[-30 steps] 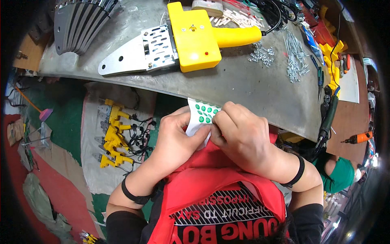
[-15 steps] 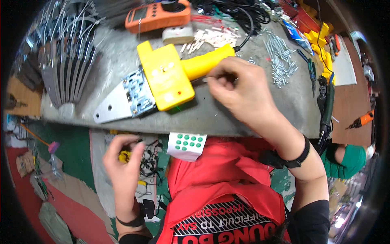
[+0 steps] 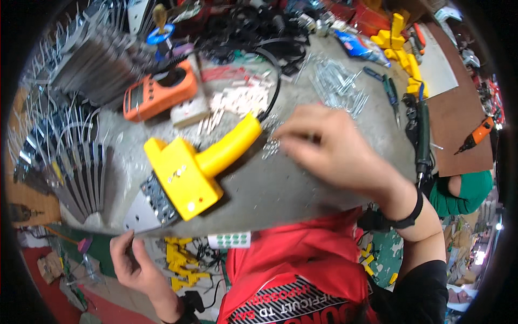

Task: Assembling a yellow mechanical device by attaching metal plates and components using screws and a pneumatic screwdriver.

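Note:
A yellow plastic-cased hand tool (image 3: 181, 175) with a long handle and black cord (image 3: 278, 81) lies on the grey workbench (image 3: 280, 194). From its lower end, past a metal bracket (image 3: 156, 200), sticks a flat grey metal plate (image 3: 141, 215) with holes. My left hand (image 3: 141, 270) is at the bench edge by the plate's tip, thumb and forefinger apart; whether it touches the plate is unclear. Right of the handle, my right hand (image 3: 337, 146) has its thumb and forefinger drawn together over a small group of screws (image 3: 271, 147). Blur hides anything in that pinch.
Behind the tool are an orange multimeter (image 3: 162, 92) and white tubular pieces (image 3: 243, 100). Long screws (image 3: 337, 86), green-handled pliers (image 3: 389, 89) and a soldering iron (image 3: 423, 129) lie to the right. Grey metal plates with wires (image 3: 81, 178) stand left. A person's green sleeve (image 3: 472, 194) shows far right.
The view has shifted, so the bench and tool appear lower; the tool sits more steeply slanted. My left hand has come to the plate's tip. My right hand has moved from the handle to the small screws.

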Motion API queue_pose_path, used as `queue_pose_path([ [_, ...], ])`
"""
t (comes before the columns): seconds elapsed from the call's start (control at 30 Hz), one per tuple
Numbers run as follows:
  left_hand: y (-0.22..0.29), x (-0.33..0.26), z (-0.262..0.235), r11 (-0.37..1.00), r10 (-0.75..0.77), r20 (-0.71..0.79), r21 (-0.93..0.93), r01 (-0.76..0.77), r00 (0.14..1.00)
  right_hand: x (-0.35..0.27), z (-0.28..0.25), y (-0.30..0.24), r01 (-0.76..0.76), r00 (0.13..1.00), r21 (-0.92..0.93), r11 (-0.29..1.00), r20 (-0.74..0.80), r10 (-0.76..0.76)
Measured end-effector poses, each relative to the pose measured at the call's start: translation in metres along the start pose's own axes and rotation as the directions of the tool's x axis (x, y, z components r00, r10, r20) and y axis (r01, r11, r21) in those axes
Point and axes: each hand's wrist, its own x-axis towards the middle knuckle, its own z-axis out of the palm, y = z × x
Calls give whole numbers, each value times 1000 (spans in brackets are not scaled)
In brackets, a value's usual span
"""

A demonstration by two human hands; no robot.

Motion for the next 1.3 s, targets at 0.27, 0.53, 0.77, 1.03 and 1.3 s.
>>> queue_pose_path([
  [0.27,28,23,27,879,427,177,149,-453,887,77,-55,100,-198,975,-549,812,-191,109],
  [0.53,37,22,32,866,381,228,250,-432,896,140,-43,146,49,998,-380,924,-23,-63],
  [0.77,50,25,47,779,465,260,333,-531,846,163,-12,141,35,991,-349,937,-108,-77],
  [1.03,77,25,56,898,380,268,122,-423,885,63,-79,67,-306,952,-158,939,-61,300],
  [1.3,121,20,69,722,649,689,-425,-546,322,-34,-16,-38,-246,885,447,860,465,11],
])
